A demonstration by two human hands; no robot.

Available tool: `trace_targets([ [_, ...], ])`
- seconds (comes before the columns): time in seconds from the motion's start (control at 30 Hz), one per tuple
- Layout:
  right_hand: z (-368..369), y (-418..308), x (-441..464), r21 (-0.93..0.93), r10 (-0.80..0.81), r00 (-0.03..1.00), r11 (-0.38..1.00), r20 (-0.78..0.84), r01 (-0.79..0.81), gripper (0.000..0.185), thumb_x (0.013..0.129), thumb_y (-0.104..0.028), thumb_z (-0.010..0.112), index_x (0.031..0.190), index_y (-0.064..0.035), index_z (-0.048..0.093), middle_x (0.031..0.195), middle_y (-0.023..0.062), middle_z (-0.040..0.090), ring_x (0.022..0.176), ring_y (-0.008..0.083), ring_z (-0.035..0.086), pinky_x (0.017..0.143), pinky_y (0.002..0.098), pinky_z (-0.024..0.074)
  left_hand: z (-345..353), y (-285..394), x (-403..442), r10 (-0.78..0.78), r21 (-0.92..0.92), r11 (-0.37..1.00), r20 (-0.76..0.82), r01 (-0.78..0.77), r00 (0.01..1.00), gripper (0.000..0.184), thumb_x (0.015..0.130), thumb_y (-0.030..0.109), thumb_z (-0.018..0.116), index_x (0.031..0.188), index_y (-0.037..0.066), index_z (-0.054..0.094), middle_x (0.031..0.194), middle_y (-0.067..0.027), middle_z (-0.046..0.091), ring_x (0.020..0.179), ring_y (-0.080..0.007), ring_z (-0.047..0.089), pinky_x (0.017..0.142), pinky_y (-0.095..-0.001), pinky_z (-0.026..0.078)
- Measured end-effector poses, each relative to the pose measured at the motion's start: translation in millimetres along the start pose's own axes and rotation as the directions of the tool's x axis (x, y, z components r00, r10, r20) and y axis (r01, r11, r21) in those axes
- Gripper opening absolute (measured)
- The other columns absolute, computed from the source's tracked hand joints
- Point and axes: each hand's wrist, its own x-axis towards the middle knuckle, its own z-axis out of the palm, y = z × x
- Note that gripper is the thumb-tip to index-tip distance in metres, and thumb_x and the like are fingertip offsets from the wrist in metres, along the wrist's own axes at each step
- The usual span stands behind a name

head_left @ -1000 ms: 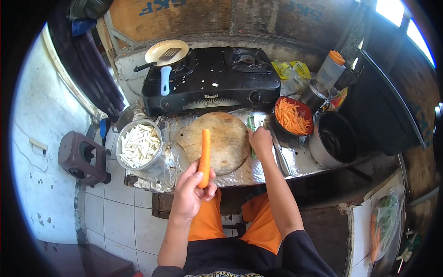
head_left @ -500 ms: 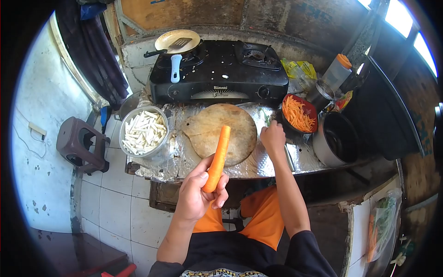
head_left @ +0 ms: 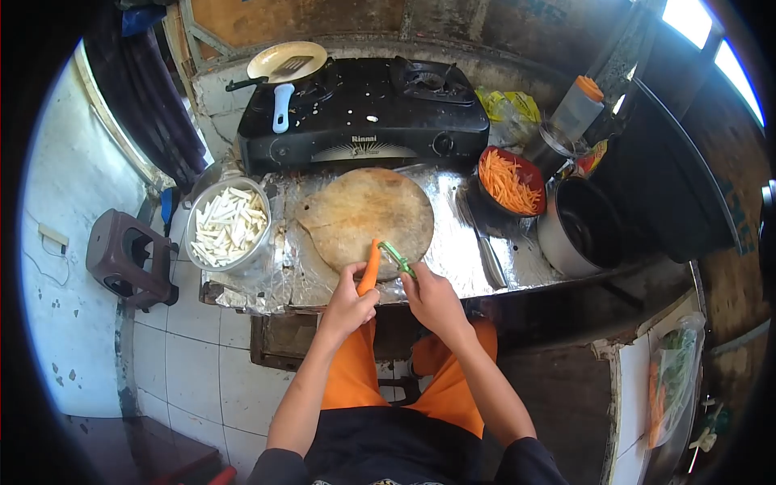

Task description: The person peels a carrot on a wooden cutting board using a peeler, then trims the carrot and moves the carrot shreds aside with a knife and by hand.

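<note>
My left hand [head_left: 351,304] is closed round the lower part of an orange carrot [head_left: 370,268], whose upper end points away over the front of the round wooden board [head_left: 368,212]. In my right hand [head_left: 430,297] is a green peeler [head_left: 396,257]. Its head is close to the carrot's upper end; whether they touch is too small to tell. Left of the board stands a tub of pale cut sticks [head_left: 230,226]. A red and black bowl of shredded carrot [head_left: 509,183] is to the right, and a knife [head_left: 491,260] lies in front of it.
Behind the board stands a black two-burner stove [head_left: 364,121] with a frying pan [head_left: 263,62] on its left side. A deep pot [head_left: 558,242], a metal container [head_left: 550,147] and an orange-lidded bottle [head_left: 580,113] are at the right. A brown stool [head_left: 129,257] stands at the left.
My right hand has picked up the peeler from beside the board and brought it left to the carrot. My left hand has lowered the carrot towards the board's front edge.
</note>
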Motion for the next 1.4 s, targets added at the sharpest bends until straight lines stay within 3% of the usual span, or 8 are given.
trace_targets([
  [0.07,7,1,1,0.058,-0.024,0.999,0.998,-0.042,0.026,0.018,0.097,-0.016,0.061,0.103,-0.0001,0.057,0.071,0.0232,0.063,0.070,0.0440,0.064,0.060,0.0485,0.0481,-1,-9,4,0.089,-0.033,0.995,-0.009,-0.090,0.996,0.045,0.092,0.008,0.065,0.130,0.000,0.042,0.079,-0.0059,0.057,0.050,-0.0095,0.051,0.047,-0.0251,0.043],
  [0.2,16,4,3,0.094,-0.065,0.998,0.993,-0.019,0.067,0.017,0.096,-0.016,0.060,0.098,-0.0006,0.053,0.069,0.0243,0.063,0.064,0.0446,0.064,0.056,0.0527,0.0487,-3,1,2,0.120,0.280,0.958,-0.170,-0.068,0.978,0.042,0.088,0.010,0.072,0.124,0.000,0.050,0.076,-0.0092,0.067,0.060,-0.0172,0.065,0.052,-0.0296,0.049],
  [0.27,20,4,3,0.025,-0.068,0.998,0.997,-0.007,0.068,0.017,0.096,-0.016,0.060,0.097,-0.0011,0.052,0.070,0.0234,0.063,0.064,0.0442,0.064,0.055,0.0523,0.0493,-10,-15,9,0.603,0.700,0.603,-0.085,-0.383,0.794,0.045,0.087,0.011,0.074,0.124,0.001,0.050,0.081,-0.0170,0.069,0.065,-0.0327,0.068,0.056,-0.0365,0.052],
  [0.37,24,2,2,-0.074,-0.076,0.997,0.994,0.019,0.078,0.019,0.097,-0.019,0.059,0.095,-0.0021,0.050,0.072,0.0215,0.064,0.064,0.0432,0.064,0.054,0.0515,0.0506,-10,-19,10,0.643,0.759,0.536,-0.085,-0.368,0.761,0.043,0.086,0.011,0.074,0.122,0.001,0.053,0.087,-0.0212,0.068,0.074,-0.0430,0.066,0.062,-0.0419,0.054],
  [0.5,27,-2,0,-0.163,-0.078,0.995,0.983,0.056,0.086,0.021,0.098,-0.023,0.057,0.095,-0.0032,0.050,0.075,0.0194,0.065,0.062,0.0413,0.065,0.052,0.0506,0.0514,-5,-16,10,0.630,0.738,0.576,-0.125,-0.353,0.767,0.037,0.087,0.012,0.073,0.118,0.001,0.057,0.089,-0.0217,0.069,0.077,-0.0437,0.068,0.063,-0.0431,0.054],
  [0.67,27,-7,0,-0.204,-0.108,0.992,0.972,0.058,0.118,0.020,0.098,-0.023,0.058,0.095,-0.0044,0.051,0.065,0.0178,0.063,0.057,0.0401,0.064,0.048,0.0495,0.0496,-14,-26,5,0.496,0.477,0.808,-0.231,-0.346,0.837,0.032,0.088,0.011,0.074,0.114,-0.001,0.060,0.087,-0.0172,0.070,0.069,-0.0236,0.071,0.062,-0.0356,0.055],
  [0.77,30,-8,-1,-0.211,-0.110,0.990,0.969,0.092,0.127,0.023,0.099,-0.026,0.056,0.091,-0.0053,0.049,0.065,0.0167,0.064,0.054,0.0400,0.063,0.046,0.0494,0.0500,-20,-36,11,0.552,0.478,0.783,-0.238,-0.399,0.799,0.029,0.086,0.008,0.076,0.110,-0.004,0.063,0.083,-0.0144,0.070,0.066,-0.0145,0.069,0.059,-0.0312,0.054],
  [1.4,40,-13,2,-0.269,-0.179,0.980,0.943,0.085,0.196,0.026,0.096,-0.027,0.060,0.084,-0.0060,0.050,0.050,0.0137,0.054,0.046,0.0358,0.059,0.043,0.0462,0.0470,-14,-29,10,0.578,0.604,0.725,-0.271,-0.332,0.770,0.020,0.077,-0.001,0.076,0.093,-0.003,0.066,0.073,-0.0155,0.067,0.060,-0.0250,0.069,0.054,-0.0347,0.051],
])
